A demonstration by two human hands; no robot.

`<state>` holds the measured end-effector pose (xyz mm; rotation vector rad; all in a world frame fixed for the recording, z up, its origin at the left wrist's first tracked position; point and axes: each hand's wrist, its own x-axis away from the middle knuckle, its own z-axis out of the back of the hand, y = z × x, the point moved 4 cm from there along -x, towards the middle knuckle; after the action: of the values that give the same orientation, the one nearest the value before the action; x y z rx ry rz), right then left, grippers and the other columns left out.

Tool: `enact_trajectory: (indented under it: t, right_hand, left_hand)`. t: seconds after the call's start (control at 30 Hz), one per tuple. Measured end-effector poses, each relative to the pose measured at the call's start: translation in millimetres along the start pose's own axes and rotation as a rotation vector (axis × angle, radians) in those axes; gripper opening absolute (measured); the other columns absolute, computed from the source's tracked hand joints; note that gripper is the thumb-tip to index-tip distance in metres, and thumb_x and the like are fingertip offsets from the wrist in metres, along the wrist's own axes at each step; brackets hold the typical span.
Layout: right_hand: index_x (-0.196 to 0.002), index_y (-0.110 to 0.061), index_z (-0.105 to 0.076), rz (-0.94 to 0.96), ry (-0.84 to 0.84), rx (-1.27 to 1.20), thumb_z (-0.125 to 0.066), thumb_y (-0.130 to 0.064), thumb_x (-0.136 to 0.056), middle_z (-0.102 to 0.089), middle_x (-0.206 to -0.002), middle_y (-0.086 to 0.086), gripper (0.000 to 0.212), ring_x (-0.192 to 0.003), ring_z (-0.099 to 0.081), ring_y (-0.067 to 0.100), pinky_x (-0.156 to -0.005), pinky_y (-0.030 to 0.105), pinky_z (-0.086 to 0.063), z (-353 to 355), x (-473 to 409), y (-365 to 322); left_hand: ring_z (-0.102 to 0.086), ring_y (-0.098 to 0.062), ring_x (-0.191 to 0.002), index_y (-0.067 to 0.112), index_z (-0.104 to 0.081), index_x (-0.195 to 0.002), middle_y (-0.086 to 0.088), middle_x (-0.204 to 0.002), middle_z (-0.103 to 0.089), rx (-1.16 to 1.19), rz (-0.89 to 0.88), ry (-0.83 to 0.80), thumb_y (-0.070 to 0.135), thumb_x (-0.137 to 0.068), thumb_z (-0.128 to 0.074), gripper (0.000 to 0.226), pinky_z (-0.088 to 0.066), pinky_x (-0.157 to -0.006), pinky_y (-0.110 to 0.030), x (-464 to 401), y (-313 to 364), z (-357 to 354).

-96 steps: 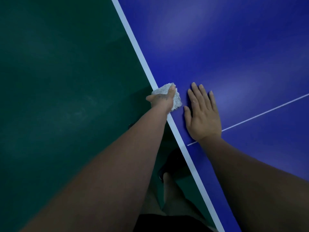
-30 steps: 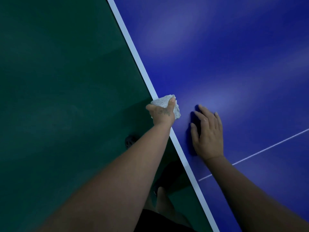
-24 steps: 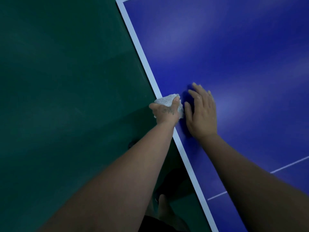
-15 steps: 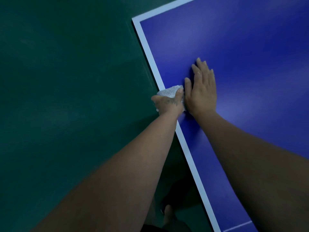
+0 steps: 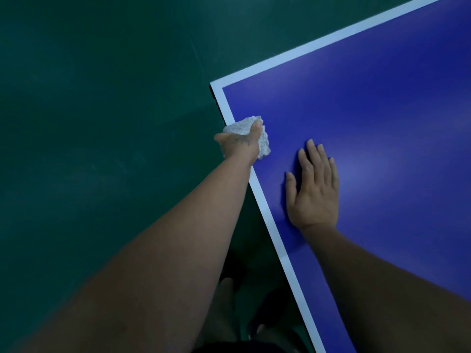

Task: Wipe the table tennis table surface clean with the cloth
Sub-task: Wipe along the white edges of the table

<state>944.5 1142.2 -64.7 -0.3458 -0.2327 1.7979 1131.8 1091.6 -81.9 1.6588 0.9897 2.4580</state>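
Note:
The blue table tennis table [image 5: 369, 118] fills the right of the view, with a white border line [image 5: 270, 215] along its left edge and far end. My left hand [image 5: 239, 145] grips a crumpled white cloth [image 5: 263, 143] and holds it on the table's left edge, a short way below the far corner [image 5: 216, 86]. My right hand [image 5: 314, 189] lies flat on the blue surface to the right of the cloth, fingers straight and spread, palm down.
A dark green floor [image 5: 89, 123] lies to the left of and beyond the table. My legs and dark footwear [image 5: 237, 296] show below the table edge at the bottom.
Both hands have travelled along the left edge toward the far corner, which has come into view. My right hand, close beside the cloth half a second ago, now lies lower and apart.

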Motion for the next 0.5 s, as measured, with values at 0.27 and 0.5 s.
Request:
enact_trajectory:
  t: [0.27, 0.5]
  right_hand:
    - [-0.155, -0.004, -0.049, 0.001, 0.006, 0.015, -0.054, -0.025, -0.109, -0.035, -0.171, 0.01, 0.051, -0.161, -0.027, 0.029, -0.13, 0.055, -0.022, -1.9, -0.7, -0.4]
    - [-0.155, -0.004, -0.049, -0.005, -0.005, 0.017, -0.053, -0.027, -0.11, -0.034, -0.172, 0.01, 0.051, -0.162, -0.026, 0.029, -0.131, 0.054, -0.021, -0.2, -0.4, -0.4]
  left_hand:
    - [-0.059, -0.029, -0.114, 0.011, -0.027, -0.145, -0.011, -0.142, -0.053, -0.016, 0.004, 0.016, 0.056, -0.089, -0.079, 0.089, -0.053, -0.105, -0.042, -24.1, 45.9, 10.7]
    - [-0.057, -0.025, -0.107, 0.008, -0.025, -0.145, -0.013, -0.139, -0.054, 0.005, -0.063, 0.004, 0.05, -0.095, -0.076, 0.083, -0.044, -0.089, -0.032, -19.1, 52.2, 13.4]
